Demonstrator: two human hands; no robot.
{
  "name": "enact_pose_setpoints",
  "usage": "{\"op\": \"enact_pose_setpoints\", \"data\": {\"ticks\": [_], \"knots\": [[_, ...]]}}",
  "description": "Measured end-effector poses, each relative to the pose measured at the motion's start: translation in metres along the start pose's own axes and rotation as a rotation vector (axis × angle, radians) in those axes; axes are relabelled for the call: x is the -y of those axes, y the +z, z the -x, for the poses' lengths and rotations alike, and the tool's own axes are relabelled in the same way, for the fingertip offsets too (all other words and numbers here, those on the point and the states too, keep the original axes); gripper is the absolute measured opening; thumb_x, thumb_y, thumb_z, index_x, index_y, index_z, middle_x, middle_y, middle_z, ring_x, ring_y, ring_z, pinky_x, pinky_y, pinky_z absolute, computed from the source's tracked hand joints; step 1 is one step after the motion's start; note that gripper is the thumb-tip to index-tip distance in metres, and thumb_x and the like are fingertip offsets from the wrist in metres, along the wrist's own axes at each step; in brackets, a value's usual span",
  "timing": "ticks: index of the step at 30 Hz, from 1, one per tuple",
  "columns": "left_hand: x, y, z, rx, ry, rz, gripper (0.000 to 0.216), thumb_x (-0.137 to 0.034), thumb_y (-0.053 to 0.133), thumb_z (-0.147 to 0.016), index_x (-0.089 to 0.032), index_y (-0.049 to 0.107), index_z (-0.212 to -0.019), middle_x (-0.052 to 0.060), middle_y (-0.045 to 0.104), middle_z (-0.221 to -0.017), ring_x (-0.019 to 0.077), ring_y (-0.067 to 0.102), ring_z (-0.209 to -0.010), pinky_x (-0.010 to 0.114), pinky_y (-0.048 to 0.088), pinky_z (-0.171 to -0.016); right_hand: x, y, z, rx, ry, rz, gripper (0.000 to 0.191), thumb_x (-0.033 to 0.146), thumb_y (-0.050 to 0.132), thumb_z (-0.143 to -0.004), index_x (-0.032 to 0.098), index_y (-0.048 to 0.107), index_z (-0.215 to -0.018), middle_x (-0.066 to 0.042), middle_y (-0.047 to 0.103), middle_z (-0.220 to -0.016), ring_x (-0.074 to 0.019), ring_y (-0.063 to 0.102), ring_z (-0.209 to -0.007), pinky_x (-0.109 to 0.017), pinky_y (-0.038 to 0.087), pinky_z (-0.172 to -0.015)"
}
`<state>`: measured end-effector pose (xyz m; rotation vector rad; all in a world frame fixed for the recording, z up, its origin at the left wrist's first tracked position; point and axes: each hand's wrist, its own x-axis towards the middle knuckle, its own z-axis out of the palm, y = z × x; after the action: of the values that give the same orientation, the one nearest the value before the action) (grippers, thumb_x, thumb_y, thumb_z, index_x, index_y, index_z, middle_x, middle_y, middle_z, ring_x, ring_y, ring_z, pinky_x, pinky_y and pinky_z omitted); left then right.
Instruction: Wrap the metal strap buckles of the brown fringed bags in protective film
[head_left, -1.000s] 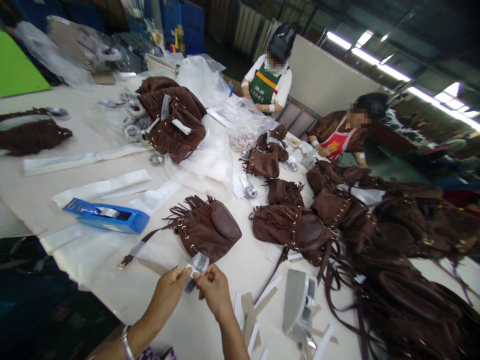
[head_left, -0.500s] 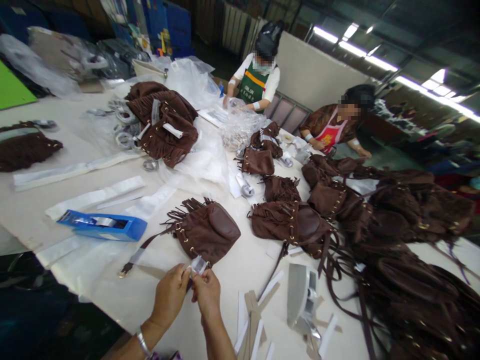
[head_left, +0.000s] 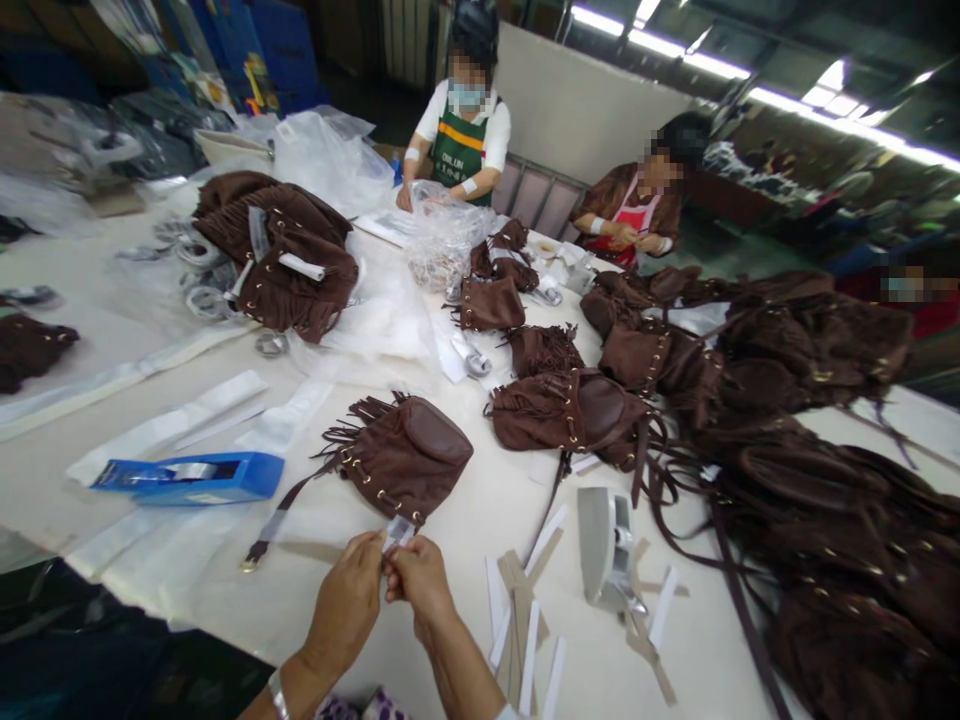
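Observation:
A small brown fringed bag (head_left: 411, 455) lies on the table just beyond my hands, with gold eyelets along its edge. Its strap (head_left: 292, 510) trails left and ends in a gold buckle. Between my fingertips, at the bag's near edge, is a small piece of translucent plastic (head_left: 398, 533). My left hand (head_left: 351, 590) pinches it from the left, wearing a bracelet at the wrist. From the other side my right hand (head_left: 420, 578) closes on the same piece, its fingers curled. What lies beneath the fingers is hidden.
A blue tape dispenser (head_left: 187, 477) stands left, a grey dispenser (head_left: 604, 545) right, beside paper strips (head_left: 517, 620). Brown bags (head_left: 810, 480) are heaped at right; another pile (head_left: 277, 250) sits back left by plastic film. Two co-workers (head_left: 465, 140) work across the table.
The view has shifted, so the table things appear further left or higher. My hands stay together on the plastic piece. The co-worker in the red apron has brought both hands together.

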<state>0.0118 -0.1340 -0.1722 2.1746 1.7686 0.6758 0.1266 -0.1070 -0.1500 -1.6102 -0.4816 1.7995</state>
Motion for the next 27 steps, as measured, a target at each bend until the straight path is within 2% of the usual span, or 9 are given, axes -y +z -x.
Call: {"op": "enact_pose_setpoints", "data": {"ticks": [5,10,14,19,21,23,25,27], "knots": [[-0.001,0.001,0.002,0.04,0.025,0.0,0.038,-0.002,0.039,-0.084,-0.009,0.057,-0.117,0.015,0.066,-0.103,0.0249,0.063,-0.099,0.041,0.057,-0.088,0.011,-0.016,0.013,0.137,0.026,-0.098,0.036,0.039,0.076,-0.058,0.017,0.051,-0.072,0.0,0.064,-0.059,-0.0086,0.055,-0.046,-0.022,0.05,-0.047],[-0.002,0.003,0.002,0.062,0.092,0.01,0.04,-0.002,0.041,-0.085,-0.006,0.054,-0.122,0.015,0.065,-0.102,0.026,0.06,-0.1,0.042,0.056,-0.089,0.019,-0.029,0.022,0.281,0.015,-0.157,0.044,0.043,0.082,-0.059,0.015,0.054,-0.076,-0.001,0.064,-0.062,-0.0104,0.06,-0.054,-0.024,0.052,-0.056],[-0.003,0.006,0.004,0.083,0.11,0.012,0.042,-0.003,0.04,-0.086,-0.003,0.053,-0.126,0.017,0.066,-0.101,0.027,0.06,-0.099,0.042,0.057,-0.086,0.011,-0.027,0.02,0.204,-0.001,-0.157,0.05,0.057,0.077,-0.064,0.017,0.05,-0.074,0.0,0.064,-0.06,-0.0095,0.058,-0.048,-0.021,0.046,-0.048],[-0.002,0.008,0.012,0.103,0.054,0.115,0.048,-0.008,0.038,-0.087,-0.005,0.051,-0.133,0.02,0.065,-0.116,0.0283,0.058,-0.113,0.044,0.054,-0.095,-0.007,-0.024,0.011,0.142,-0.063,-0.194,0.052,0.057,0.078,-0.058,0.019,0.047,-0.074,0.003,0.062,-0.056,-0.0075,0.052,-0.041,-0.018,0.041,-0.042],[-0.002,0.005,0.009,0.107,-0.05,0.237,0.045,-0.018,0.04,-0.089,-0.011,0.056,-0.13,0.018,0.067,-0.119,0.0275,0.06,-0.115,0.046,0.051,-0.099,-0.011,-0.025,0.008,0.155,-0.108,-0.176,0.051,0.057,0.077,-0.059,0.019,0.047,-0.073,0.003,0.061,-0.054,-0.0072,0.05,-0.038,-0.018,0.039,-0.04],[-0.002,-0.002,0.0,0.113,-0.248,0.393,0.04,-0.031,0.044,-0.089,-0.016,0.066,-0.119,0.014,0.071,-0.116,0.0272,0.064,-0.109,0.045,0.052,-0.099,-0.012,-0.025,0.006,0.173,-0.154,-0.15,0.05,0.057,0.076,-0.061,0.019,0.046,-0.074,0.004,0.061,-0.052,-0.007,0.049,-0.035,-0.018,0.039,-0.039],[-0.002,-0.013,-0.012,0.153,-0.472,0.555,0.037,-0.042,0.052,-0.083,-0.019,0.073,-0.102,0.009,0.076,-0.104,0.0281,0.069,-0.1,0.043,0.055,-0.094,-0.011,-0.023,0.004,0.18,-0.192,-0.129,0.049,0.057,0.074,-0.062,0.02,0.045,-0.075,0.003,0.061,-0.052,-0.0066,0.047,-0.034,-0.018,0.038,-0.037],[-0.001,-0.026,-0.018,0.227,-0.623,0.683,0.036,-0.049,0.062,-0.073,-0.02,0.076,-0.088,0.007,0.079,-0.09,0.0298,0.071,-0.09,0.041,0.058,-0.086,-0.011,-0.019,0.006,0.169,-0.197,-0.105,0.05,0.058,0.075,-0.061,0.02,0.045,-0.075,0.004,0.061,-0.052,-0.0065,0.046,-0.033,-0.017,0.037,-0.035]]}}
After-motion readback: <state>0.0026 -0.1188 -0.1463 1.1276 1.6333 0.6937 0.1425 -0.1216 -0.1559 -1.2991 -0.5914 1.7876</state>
